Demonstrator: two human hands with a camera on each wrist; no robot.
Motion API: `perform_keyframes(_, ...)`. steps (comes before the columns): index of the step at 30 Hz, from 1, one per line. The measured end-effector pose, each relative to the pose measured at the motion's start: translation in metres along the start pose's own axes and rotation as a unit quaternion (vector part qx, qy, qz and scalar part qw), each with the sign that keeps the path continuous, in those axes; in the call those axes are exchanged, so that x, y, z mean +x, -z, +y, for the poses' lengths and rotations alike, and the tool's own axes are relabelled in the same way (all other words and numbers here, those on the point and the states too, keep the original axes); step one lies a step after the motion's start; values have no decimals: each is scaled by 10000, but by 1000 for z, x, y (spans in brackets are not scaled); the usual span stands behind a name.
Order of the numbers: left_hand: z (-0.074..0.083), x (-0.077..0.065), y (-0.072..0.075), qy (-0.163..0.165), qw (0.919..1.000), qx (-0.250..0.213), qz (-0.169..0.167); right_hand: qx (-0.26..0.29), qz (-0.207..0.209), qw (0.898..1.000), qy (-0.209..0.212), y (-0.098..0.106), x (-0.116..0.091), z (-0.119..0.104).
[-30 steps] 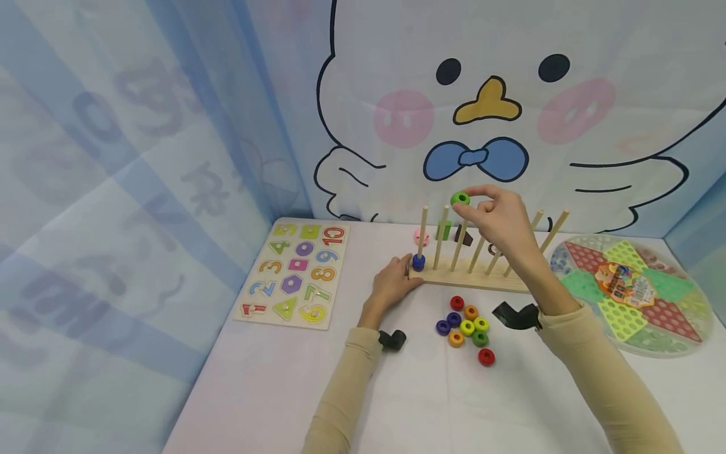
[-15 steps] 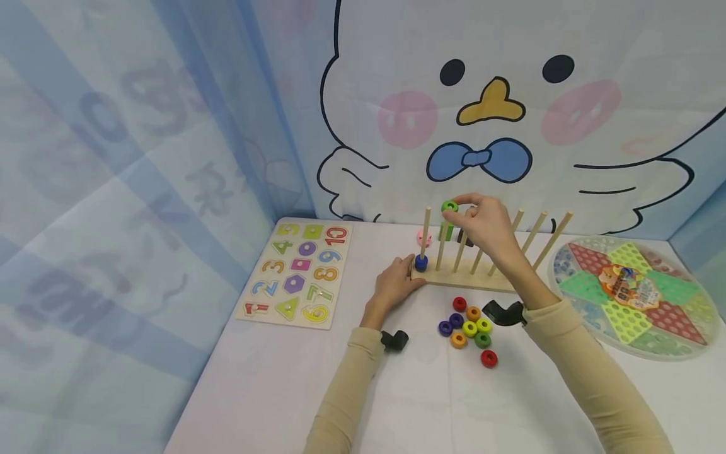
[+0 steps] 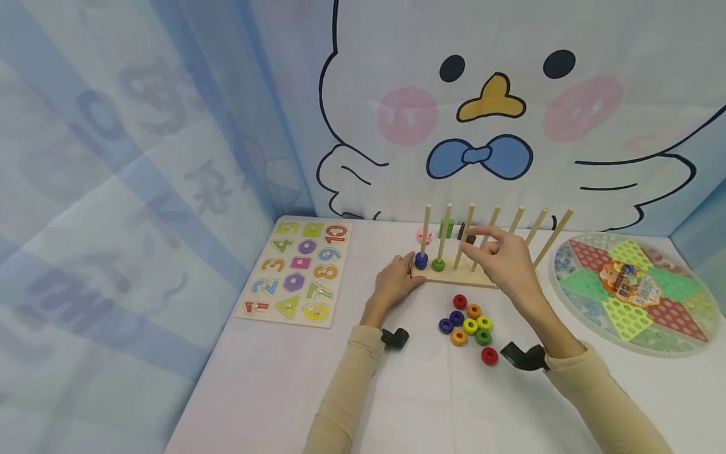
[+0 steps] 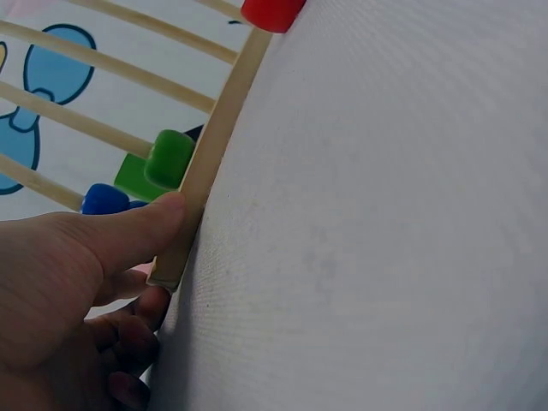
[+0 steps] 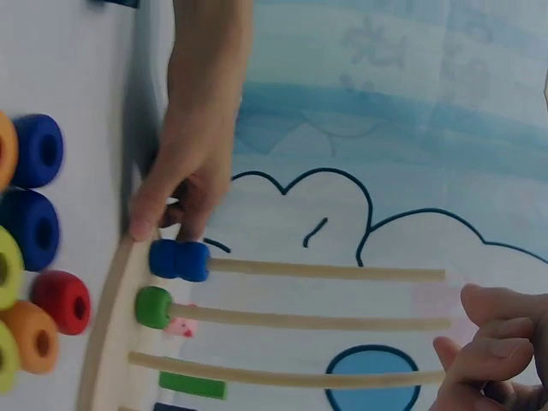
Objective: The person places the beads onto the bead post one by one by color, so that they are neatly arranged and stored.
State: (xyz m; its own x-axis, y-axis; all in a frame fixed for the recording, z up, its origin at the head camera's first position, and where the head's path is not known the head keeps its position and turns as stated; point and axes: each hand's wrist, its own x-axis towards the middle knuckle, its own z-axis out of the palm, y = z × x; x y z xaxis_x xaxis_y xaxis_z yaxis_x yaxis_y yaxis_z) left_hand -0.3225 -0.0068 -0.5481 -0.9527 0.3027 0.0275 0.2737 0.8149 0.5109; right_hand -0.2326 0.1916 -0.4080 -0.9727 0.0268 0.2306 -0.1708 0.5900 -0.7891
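A wooden peg rack (image 3: 454, 275) with a row of upright pegs stands at the back of the table. My left hand (image 3: 392, 284) grips the left end of its base; in the left wrist view the thumb (image 4: 145, 227) presses its front side. Two blue rings (image 5: 179, 259) are stacked on the leftmost peg. One green ring (image 3: 438, 265) sits at the bottom of the second peg. My right hand (image 3: 507, 261), fingers loosely bent and holding nothing, hovers by the upper part of the third peg, hiding parts of the pegs behind it.
Several loose coloured rings (image 3: 470, 326) lie in front of the rack. A number puzzle board (image 3: 295, 274) is on the left, a round Chinese checkers board (image 3: 632, 293) on the right. A pink piece (image 3: 423, 235) and a green block (image 3: 447, 228) are behind the pegs.
My right hand carried the green ring left to the second peg and let it go; the ring dropped to the base. The hand then moved back right and lower. My left hand stayed put.
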Motion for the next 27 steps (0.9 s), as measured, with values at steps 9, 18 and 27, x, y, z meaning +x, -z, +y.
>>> perform_keyframes(9, 2, -1, 0, -23, 10000, 31, 20, -94, -741, 9921, -1008, -14, -56, 57)
perform_keyframes(18, 0, 0, -1, 34, 10000, 14, 5, -239, -1116, 9764, -1835, -14, -91, 90)
perform_keyframes(27, -1, 1, -1, 48, 10000, -50, -28, -649, -1059, 9789, -1623, -22, -102, 98)
